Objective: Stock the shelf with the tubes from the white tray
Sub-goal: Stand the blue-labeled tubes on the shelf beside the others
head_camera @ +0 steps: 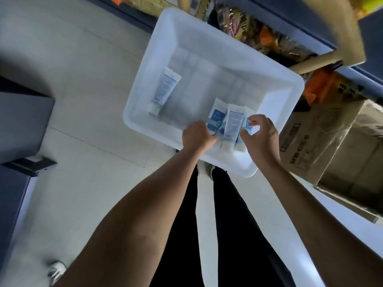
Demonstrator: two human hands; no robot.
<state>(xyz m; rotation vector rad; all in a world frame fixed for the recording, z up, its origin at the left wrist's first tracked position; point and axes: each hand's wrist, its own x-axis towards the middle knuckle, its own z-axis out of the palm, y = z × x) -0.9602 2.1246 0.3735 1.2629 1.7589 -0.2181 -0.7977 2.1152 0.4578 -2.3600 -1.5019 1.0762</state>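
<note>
- Dark blue cabinet [22, 121] is sitting at far left on the tiled floor [83, 79]; a white shoe [56, 270] is showing at the near-left corner.
- White tray [207, 34] is resting on the floor, tilted in frame, just in front of the person's black trousers [228, 224].
- Lone tube [164, 90] is lying flat in the tray's left part, cap pointing near, well apart from the rest.
- Left hand [198, 135] is reaching over the near rim, fingers curled in and gripping the left edge of the bunch of tubes [233, 125].
- The bunch is lying at the near-right of the tray floor, white and blue, caps pointing near, fanned side by side between both hands.
- Right hand [261, 135] is pinching the bunch's right side, thumb and curled fingers closing on the rightmost tube.
- Shelf [323, 23] is running along the far right, snack packs [259, 36] sitting under it.
- Cardboard box [323, 137] is standing just right of the tray.
</note>
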